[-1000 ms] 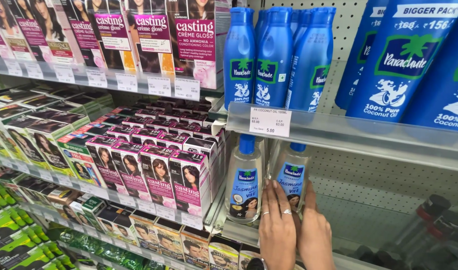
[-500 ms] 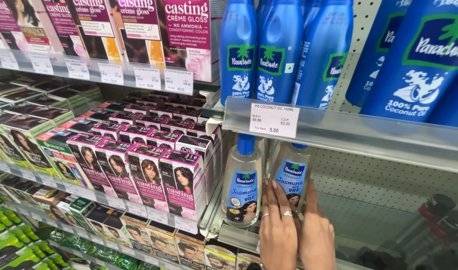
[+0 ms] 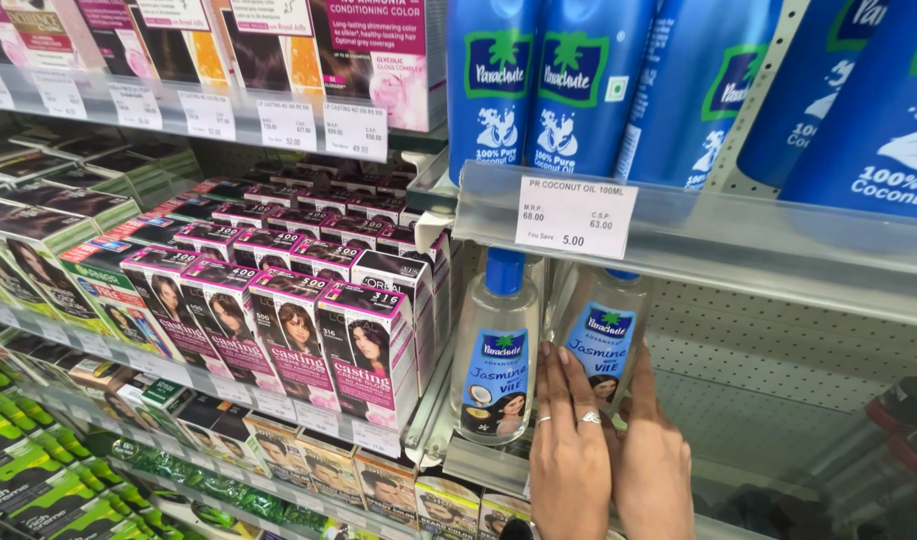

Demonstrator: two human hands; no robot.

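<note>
Head view: I note both hands raised to the second clear oil bottle (image 3: 601, 345). Left hand (image 3: 571, 455) fingers (image 3: 562, 385) pressed together, flat on its front label; right hand (image 3: 654, 470) fingers hook round its right side, tips hidden. Bottle upright, long axis vertical, directly above the palms, just right of its twin bottle (image 3: 496, 350), under the shelf rail (image 3: 699, 235). Hair-dye boxes (image 3: 369, 350) left.
</note>
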